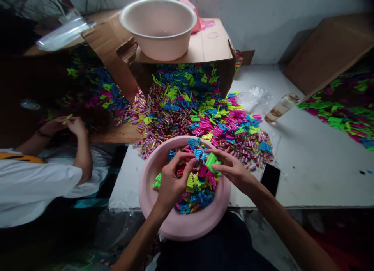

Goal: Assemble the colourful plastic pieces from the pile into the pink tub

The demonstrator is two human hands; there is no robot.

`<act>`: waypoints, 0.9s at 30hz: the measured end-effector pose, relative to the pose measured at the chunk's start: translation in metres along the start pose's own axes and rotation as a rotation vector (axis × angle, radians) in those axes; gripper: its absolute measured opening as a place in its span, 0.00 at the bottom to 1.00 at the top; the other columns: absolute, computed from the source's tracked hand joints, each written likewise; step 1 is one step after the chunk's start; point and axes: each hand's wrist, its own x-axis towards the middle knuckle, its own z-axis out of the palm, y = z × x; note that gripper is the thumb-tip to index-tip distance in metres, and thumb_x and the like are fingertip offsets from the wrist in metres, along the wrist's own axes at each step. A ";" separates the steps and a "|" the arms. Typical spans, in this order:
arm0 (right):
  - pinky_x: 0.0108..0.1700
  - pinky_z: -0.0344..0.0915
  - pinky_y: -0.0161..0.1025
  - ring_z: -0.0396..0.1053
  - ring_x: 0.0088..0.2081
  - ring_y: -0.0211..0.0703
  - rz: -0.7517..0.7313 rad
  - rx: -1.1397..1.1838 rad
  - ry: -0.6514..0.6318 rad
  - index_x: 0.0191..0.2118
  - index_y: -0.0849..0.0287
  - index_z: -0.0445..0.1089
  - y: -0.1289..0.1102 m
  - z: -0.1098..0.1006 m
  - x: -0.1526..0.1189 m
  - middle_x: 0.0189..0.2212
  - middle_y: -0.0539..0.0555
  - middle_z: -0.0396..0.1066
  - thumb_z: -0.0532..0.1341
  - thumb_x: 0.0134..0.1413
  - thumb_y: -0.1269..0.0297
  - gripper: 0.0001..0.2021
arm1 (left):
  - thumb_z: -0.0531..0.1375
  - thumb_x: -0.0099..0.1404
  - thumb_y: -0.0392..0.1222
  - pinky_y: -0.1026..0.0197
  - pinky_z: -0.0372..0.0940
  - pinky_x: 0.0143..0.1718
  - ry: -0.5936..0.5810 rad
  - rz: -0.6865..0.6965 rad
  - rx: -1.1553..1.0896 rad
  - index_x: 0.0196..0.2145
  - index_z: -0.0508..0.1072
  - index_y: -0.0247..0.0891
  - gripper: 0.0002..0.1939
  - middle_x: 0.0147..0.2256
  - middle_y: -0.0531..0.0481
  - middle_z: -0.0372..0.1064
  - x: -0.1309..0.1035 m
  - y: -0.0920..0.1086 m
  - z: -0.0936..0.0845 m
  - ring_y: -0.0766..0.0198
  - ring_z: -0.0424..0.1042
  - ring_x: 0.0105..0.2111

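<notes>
My right hand [232,169] pinches a bright green plastic piece [212,162] with a ridged face between thumb and fingers. Close by on the left, my left hand [172,181] has its thumb and index finger brought together; whatever they hold, if anything, is too small to make out. Both hands are over a pink basin [150,201]. Inside it lie blue, yellow, magenta and green plastic pieces [194,182] of a similar kind. A heap of small striped tubes [163,126] and more coloured pieces [206,126] spreads just behind the basin.
A cardboard box [216,48] spills pieces onto the white table [321,177], with a pale bowl [163,46] on top. To the right are a bottle [282,108], a black phone [270,179] and another box [327,52]. A co-worker's hands [68,126] work at left.
</notes>
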 end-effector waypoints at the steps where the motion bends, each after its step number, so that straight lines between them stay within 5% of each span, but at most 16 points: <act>1: 0.45 0.71 0.33 0.74 0.48 0.40 -0.018 -0.021 0.029 0.51 0.49 0.75 0.001 0.000 0.001 0.49 0.51 0.76 0.73 0.49 0.61 0.22 | 0.62 0.69 0.45 0.64 0.75 0.37 -0.001 -0.022 -0.017 0.46 0.74 0.40 0.10 0.42 0.49 0.77 0.000 -0.001 0.001 0.61 0.81 0.37; 6: 0.39 0.70 0.33 0.74 0.36 0.38 -0.136 -0.189 0.145 0.39 0.52 0.76 0.004 0.005 -0.002 0.35 0.47 0.77 0.74 0.49 0.59 0.12 | 0.64 0.68 0.46 0.63 0.74 0.36 -0.029 -0.019 0.080 0.45 0.75 0.41 0.10 0.42 0.48 0.78 0.000 -0.003 0.005 0.60 0.80 0.37; 13: 0.36 0.68 0.35 0.74 0.33 0.40 -0.270 -0.606 0.168 0.43 0.55 0.72 -0.005 0.014 -0.017 0.35 0.50 0.76 0.63 0.63 0.58 0.08 | 0.63 0.68 0.37 0.64 0.72 0.40 0.006 0.274 0.405 0.43 0.76 0.39 0.06 0.38 0.50 0.79 -0.005 0.013 0.008 0.64 0.79 0.35; 21: 0.38 0.67 0.35 0.75 0.33 0.41 -0.538 -0.833 0.162 0.43 0.54 0.68 0.001 0.015 -0.021 0.33 0.51 0.75 0.59 0.67 0.65 0.02 | 0.62 0.68 0.31 0.64 0.73 0.44 0.130 0.459 0.508 0.47 0.74 0.37 0.10 0.41 0.46 0.80 -0.019 0.012 0.020 0.62 0.80 0.40; 24: 0.37 0.68 0.35 0.75 0.33 0.42 -0.588 -0.843 0.108 0.44 0.53 0.68 0.001 0.009 -0.022 0.34 0.51 0.75 0.58 0.67 0.67 0.04 | 0.62 0.68 0.32 0.64 0.73 0.43 0.095 0.440 0.479 0.47 0.74 0.38 0.10 0.40 0.46 0.80 -0.018 0.015 0.015 0.62 0.80 0.39; 27: 0.35 0.68 0.34 0.75 0.32 0.41 -0.642 -0.870 0.037 0.45 0.53 0.69 -0.001 0.003 -0.022 0.34 0.51 0.76 0.59 0.66 0.68 0.05 | 0.63 0.68 0.36 0.66 0.72 0.35 -0.061 0.312 0.382 0.43 0.76 0.38 0.05 0.36 0.48 0.80 -0.011 0.020 0.005 0.63 0.80 0.33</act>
